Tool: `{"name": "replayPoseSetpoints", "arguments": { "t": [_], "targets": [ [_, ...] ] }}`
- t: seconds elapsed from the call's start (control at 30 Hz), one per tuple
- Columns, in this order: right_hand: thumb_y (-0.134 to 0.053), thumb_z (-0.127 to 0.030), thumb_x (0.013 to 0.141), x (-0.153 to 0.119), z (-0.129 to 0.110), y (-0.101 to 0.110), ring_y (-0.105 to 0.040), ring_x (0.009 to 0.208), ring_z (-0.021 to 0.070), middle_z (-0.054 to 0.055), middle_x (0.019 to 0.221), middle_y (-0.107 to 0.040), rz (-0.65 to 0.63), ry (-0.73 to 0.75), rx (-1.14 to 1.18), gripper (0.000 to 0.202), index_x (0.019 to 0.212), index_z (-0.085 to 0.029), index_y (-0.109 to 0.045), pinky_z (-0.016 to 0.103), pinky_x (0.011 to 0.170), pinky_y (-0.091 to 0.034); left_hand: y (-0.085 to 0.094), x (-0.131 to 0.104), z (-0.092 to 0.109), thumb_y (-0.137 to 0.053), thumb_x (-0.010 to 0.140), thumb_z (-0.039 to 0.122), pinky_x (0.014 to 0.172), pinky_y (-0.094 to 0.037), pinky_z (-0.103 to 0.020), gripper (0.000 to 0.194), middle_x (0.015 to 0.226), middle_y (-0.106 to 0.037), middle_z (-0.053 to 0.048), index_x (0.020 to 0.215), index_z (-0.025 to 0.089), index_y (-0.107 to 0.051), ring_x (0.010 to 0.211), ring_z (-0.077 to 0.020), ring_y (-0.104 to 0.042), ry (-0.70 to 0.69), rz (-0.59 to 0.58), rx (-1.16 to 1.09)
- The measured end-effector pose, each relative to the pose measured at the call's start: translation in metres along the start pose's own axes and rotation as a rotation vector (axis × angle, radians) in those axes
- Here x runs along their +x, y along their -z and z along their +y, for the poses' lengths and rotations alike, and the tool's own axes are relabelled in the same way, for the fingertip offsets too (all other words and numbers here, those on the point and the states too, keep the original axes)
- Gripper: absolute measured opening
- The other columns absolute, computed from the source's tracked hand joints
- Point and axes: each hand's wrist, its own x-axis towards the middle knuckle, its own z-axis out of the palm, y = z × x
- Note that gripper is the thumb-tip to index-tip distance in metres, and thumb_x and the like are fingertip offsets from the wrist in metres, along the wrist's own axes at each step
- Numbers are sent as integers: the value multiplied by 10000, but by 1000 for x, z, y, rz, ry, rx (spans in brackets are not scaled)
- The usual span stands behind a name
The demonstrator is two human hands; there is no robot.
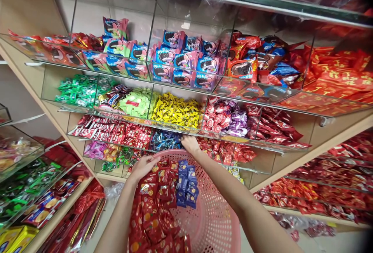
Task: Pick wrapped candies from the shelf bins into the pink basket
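Observation:
A pink perforated plastic basket [215, 210] is below me, tilted towards me. Its left side holds many red candy packets [157, 210], with a small cluster of blue-purple packets [186, 185] beside them. At the basket's upper left rim is my left hand [146, 166], its fingers stretched out over the red packets. My right hand [190, 144] reaches past the far rim to a lower shelf. It lies between dark blue wrapped candies [164, 140] and red wrapped candies [215, 149]. Its fingertips are hidden, so I cannot see whether it holds anything.
Clear-fronted shelves rise ahead, with blue cookie packs [182, 61], yellow candies [176, 111], green candies [77, 90] and red packets [340, 70]. A wooden side panel [317, 136] slants at the right. More candy bins [29, 183] stand at the left.

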Motion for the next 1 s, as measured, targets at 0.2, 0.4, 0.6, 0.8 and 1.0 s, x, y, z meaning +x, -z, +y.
{"name": "replayPoseSetpoints", "arguments": {
  "t": [0.2,0.4,0.6,0.8,1.0],
  "targets": [
    [-316,-78,852,-17,-2,9,-484,925,218,149,981,-558,100,17,-64,273,965,-107,-563,344,792,-327,1,-1,4,-404,647,671,532,-261,-212,521,565,-507,24,624,168,-534,558,-121,-448,30,1,9],
    [-301,-157,891,-57,-12,22,-474,854,193,91,917,-546,251,6,-11,228,900,-151,-529,304,737,-319,1,-2,5,-397,644,683,546,-277,-216,515,557,-481,25,606,175,-476,570,-136,-465,44,2,9],
    [-337,-238,889,-95,0,22,-529,791,133,49,870,-584,307,-164,520,229,919,-177,-555,220,693,-353,0,-3,6,-399,648,681,543,-271,-212,513,580,-494,27,610,175,-473,592,-135,-474,33,10,12],
    [-414,-188,807,-115,18,-1,-548,541,122,-9,551,-578,67,-194,848,192,765,-162,-599,214,598,-380,0,-2,4,-386,648,697,539,-277,-212,528,587,-518,19,625,181,-500,612,-150,-497,32,5,35],
    [-416,-139,763,-114,5,-11,-500,514,106,-24,534,-552,-28,-224,796,178,687,-172,-574,184,524,-321,1,-4,7,-403,642,684,535,-276,-213,518,598,-543,13,634,180,-523,603,-151,-500,52,19,13]
  ]
}}
